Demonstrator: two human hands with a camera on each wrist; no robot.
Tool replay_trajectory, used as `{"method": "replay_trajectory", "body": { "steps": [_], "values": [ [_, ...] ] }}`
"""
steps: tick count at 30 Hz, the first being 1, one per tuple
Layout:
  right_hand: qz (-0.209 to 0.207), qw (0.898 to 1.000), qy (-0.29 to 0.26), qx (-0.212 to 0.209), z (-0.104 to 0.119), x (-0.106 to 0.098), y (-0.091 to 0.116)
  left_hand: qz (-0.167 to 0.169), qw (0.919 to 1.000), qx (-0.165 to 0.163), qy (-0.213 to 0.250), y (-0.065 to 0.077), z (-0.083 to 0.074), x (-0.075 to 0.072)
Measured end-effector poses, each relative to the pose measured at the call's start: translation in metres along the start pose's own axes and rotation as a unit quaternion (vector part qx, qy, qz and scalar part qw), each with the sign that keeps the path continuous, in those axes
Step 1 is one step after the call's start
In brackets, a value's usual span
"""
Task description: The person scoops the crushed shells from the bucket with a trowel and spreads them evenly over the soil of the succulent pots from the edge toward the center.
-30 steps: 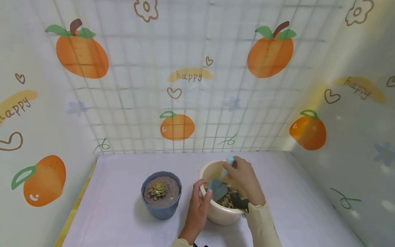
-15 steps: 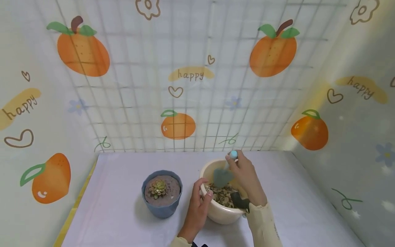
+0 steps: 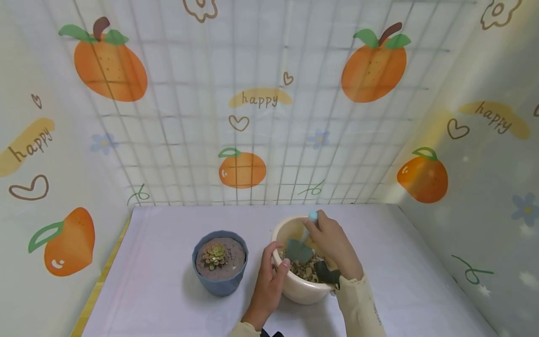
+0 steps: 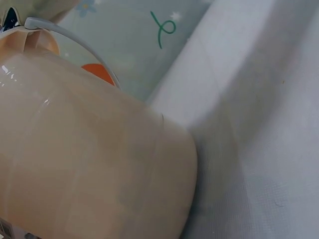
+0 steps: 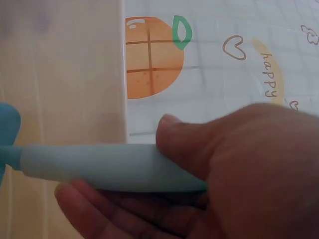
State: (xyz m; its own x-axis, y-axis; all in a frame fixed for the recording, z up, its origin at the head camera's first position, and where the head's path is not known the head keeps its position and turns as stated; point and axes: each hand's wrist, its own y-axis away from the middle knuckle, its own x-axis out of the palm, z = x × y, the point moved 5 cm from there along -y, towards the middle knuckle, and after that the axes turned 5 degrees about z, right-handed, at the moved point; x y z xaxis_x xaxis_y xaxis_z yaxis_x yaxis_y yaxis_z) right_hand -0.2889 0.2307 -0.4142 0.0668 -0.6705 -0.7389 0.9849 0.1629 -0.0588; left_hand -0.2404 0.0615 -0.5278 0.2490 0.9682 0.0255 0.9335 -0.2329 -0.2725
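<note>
A cream bucket (image 3: pixel 304 293) stands on the table, holding a coarse, pebbly soil mix (image 3: pixel 306 270). My left hand (image 3: pixel 269 281) holds the bucket's left side, thumb and fingertips at the rim. In the left wrist view the bucket's smooth wall (image 4: pixel 99 144) fills much of the picture; the hand itself is out of that view. My right hand (image 3: pixel 334 241) grips a small trowel by its pale blue handle (image 5: pixel 99 162), thumb above and fingers beneath. The trowel's teal blade (image 3: pixel 299 251) points down inside the bucket, against the soil mix.
A blue faceted pot (image 3: pixel 221 285) with a small succulent (image 3: pixel 215 256) in greyish-brown soil stands left of the bucket. A dark object (image 3: pixel 325 272) by the right cuff overlaps the bucket's opening. Printed cloth walls surround the white-covered table (image 3: pixel 147 281). A bail handle (image 4: pixel 75 40) hangs from the bucket's rim.
The trowel blade rose off the soil mix towards the back of the bucket, then came down onto it again with the right hand. The left hand stays on the bucket.
</note>
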Motion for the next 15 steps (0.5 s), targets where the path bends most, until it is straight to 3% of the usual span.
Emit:
{"method": "replay_trajectory", "body": {
  "steps": [8, 15],
  "values": [
    [0.054, 0.998, -0.029, 0.025, -0.0029, 0.0067, -0.0013, 0.007, 0.9999, -0.003, -0.013, 0.0007, -0.0004, 0.0007],
    [0.040, 0.997, -0.053, 0.040, -0.0054, 0.0075, -0.0010, 0.007, 0.9998, 0.008, -0.015, 0.0004, 0.0006, 0.0003]
  ]
}}
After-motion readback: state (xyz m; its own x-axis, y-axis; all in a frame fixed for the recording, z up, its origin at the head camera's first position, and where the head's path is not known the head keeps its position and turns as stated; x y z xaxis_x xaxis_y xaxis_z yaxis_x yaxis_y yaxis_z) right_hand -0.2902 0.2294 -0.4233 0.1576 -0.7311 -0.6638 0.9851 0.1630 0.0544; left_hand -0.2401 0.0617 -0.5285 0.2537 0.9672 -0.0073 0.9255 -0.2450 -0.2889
